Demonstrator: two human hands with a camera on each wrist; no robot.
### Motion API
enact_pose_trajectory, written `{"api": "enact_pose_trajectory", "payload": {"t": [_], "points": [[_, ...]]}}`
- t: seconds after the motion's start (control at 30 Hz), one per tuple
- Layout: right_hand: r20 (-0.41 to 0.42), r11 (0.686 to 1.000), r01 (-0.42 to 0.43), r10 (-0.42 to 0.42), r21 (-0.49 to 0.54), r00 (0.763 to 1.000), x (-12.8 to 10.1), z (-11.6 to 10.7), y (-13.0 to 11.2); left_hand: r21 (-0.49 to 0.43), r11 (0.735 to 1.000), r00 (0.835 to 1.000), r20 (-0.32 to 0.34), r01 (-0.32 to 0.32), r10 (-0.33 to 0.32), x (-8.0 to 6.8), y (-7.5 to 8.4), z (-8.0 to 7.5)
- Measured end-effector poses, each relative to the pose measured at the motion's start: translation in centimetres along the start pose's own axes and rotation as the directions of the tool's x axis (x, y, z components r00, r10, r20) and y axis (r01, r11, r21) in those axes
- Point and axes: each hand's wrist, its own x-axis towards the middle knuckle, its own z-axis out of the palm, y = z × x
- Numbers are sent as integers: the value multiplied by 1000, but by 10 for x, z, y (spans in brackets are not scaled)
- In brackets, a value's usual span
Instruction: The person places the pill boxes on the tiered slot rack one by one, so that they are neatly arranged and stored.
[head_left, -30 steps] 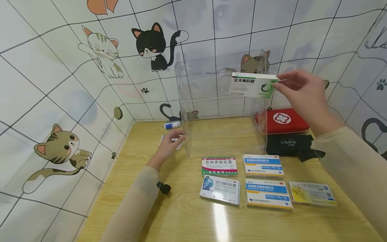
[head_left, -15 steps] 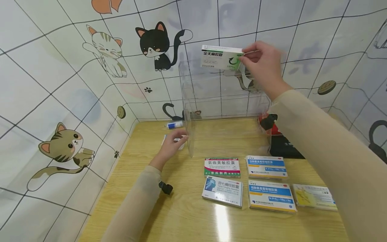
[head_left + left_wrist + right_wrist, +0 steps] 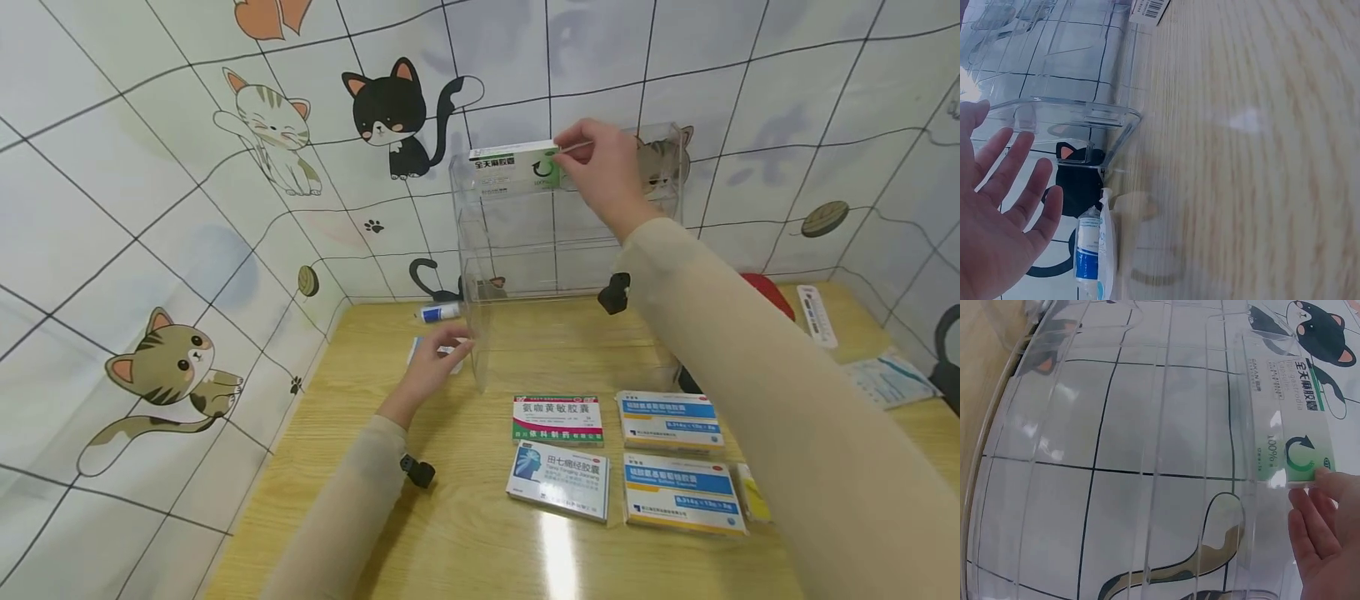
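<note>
My right hand pinches the right end of a white and green medicine box between thumb and fingers. The box stands at the top tier, on the left, of a clear plastic tiered rack. In the right wrist view the box appears partly behind the rack's clear front edge. Beside the rack's lower left side is my left hand, its fingers loosely extended. The left wrist view shows that hand holding nothing, close to the clear panel; whether it touches cannot be told.
Several medicine boxes lie before the rack: a green and red one, a grey-white one, and blue and white ones. A yellow box is mostly behind the right sleeve. A tube lies left; a thermometer pack lies right.
The right hand has carried the white and green box left and up, then down to the rack's top tier. The left hand has stayed at the rack's side.
</note>
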Motion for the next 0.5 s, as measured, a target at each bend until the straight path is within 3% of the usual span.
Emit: {"api": "enact_pose_trajectory", "payload": {"t": [0.2,0.5], "points": [[18,999,32,-32,-1,999,-12,-6,9,37,999,1000,17,5,-6,0,3,0],[-125,978,204,-199,31,972,-88,-30,49,76,997,1000,9,12,-12,-4,4,1]]}}
